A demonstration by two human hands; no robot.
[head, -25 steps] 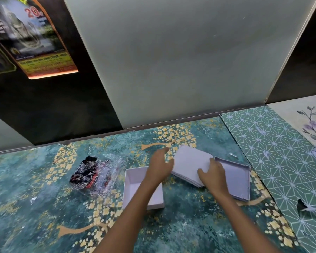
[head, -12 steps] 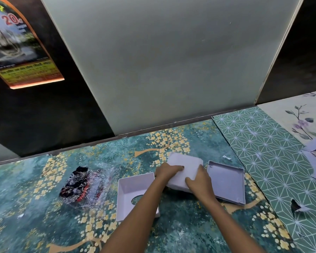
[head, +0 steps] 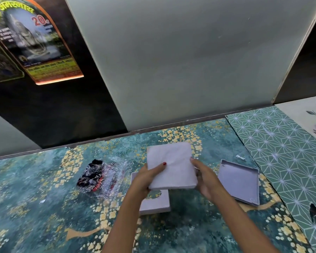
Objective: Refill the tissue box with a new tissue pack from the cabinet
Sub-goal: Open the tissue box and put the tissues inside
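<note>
Both hands, left hand (head: 146, 178) and right hand (head: 205, 178), grip the tissue stack (head: 171, 168) by its edges. Keep it square and lower it level into the open box tray (head: 239, 183).

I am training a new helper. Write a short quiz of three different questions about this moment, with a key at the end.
1. True or false: the tissue stack lies inside a box half.
2. Which hands hold the stack? A) left hand only B) right hand only C) both
3. Fill in: the box half with the round hole is on the person's ____ side, the plain box half on the other.

Key: 1 false; 2 C; 3 left
</note>
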